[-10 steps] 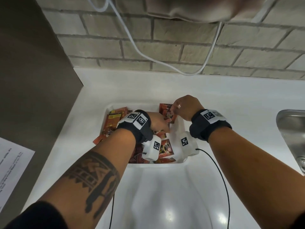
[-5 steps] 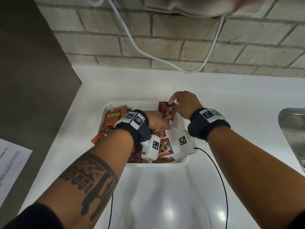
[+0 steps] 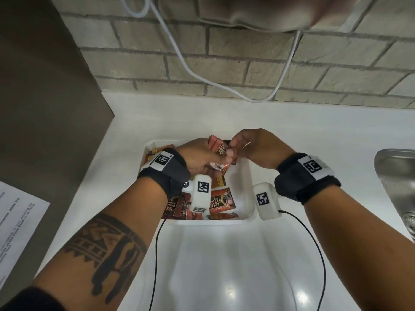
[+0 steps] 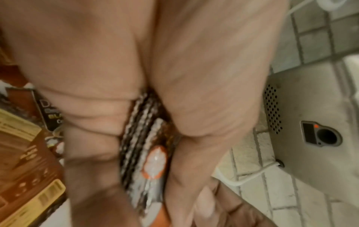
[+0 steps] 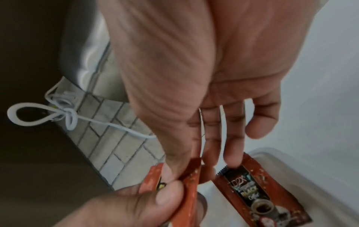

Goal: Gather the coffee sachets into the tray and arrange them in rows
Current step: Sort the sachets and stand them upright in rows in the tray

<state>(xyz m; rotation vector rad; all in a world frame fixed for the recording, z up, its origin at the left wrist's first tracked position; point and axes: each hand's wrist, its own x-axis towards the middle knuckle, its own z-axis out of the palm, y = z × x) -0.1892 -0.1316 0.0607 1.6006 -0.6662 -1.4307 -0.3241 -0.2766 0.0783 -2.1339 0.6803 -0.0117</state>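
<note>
A white tray (image 3: 245, 182) on the white counter holds several red-brown coffee sachets (image 3: 222, 201), lying in loose disorder. Above its far end, my left hand (image 3: 198, 156) grips a small stack of sachets (image 3: 218, 146); the stack's crimped edges (image 4: 141, 138) show between palm and thumb in the left wrist view. My right hand (image 3: 254, 146) meets it from the right. Its thumb and forefinger pinch the top of one sachet (image 5: 189, 182) in that stack. Other fingertips touch a black-labelled sachet (image 5: 250, 193) hanging over the tray (image 5: 314, 172).
A steel sink (image 3: 396, 176) lies at the right edge. A brick wall with a drooping white cable (image 3: 224, 83) runs behind the counter. A brown panel (image 3: 45, 108) and a printed sheet (image 3: 18, 221) are at the left. Black wrist cables trail over the near counter.
Both hands have lifted out of the tray's far end. The left hand now holds a stack of sachets higher up, and the right hand has closed in on that stack.
</note>
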